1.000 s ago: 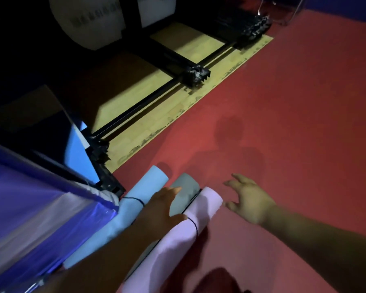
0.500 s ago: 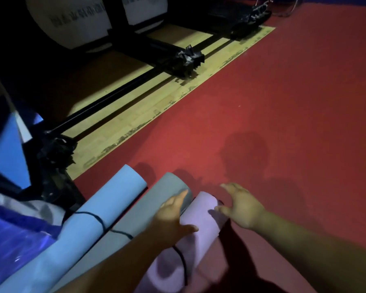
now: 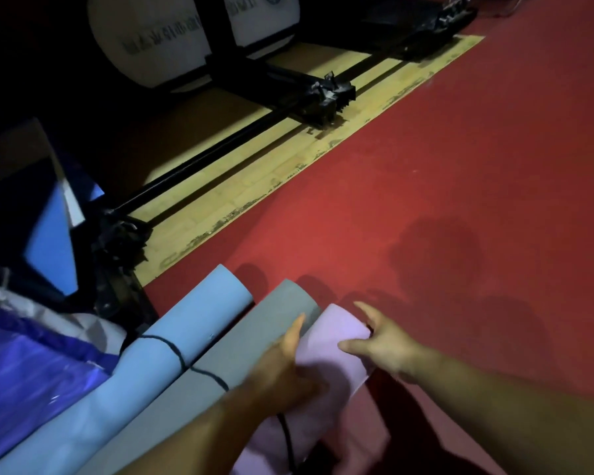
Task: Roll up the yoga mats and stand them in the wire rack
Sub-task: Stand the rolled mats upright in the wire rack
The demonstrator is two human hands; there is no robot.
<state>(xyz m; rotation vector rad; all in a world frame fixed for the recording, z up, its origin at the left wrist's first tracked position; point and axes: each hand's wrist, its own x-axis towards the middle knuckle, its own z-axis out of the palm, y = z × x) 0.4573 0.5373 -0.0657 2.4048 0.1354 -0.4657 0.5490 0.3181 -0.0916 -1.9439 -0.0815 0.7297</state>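
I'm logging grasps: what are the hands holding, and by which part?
Both hold the pink rolled mat near its far end: the left hand grips it beside the grey mat, the right hand its outer edge.

A red floor (image 3: 460, 173) fills the right side, edged by a strip of pale wooden boards (image 3: 254, 190). A black metal rail (image 3: 216, 150) lies along the boards. Behind it stand white rounded panels (image 3: 151, 39) with lettering too blurred to read. Shiny blue sheeting (image 3: 24, 371) lies at the left. The light is dim.
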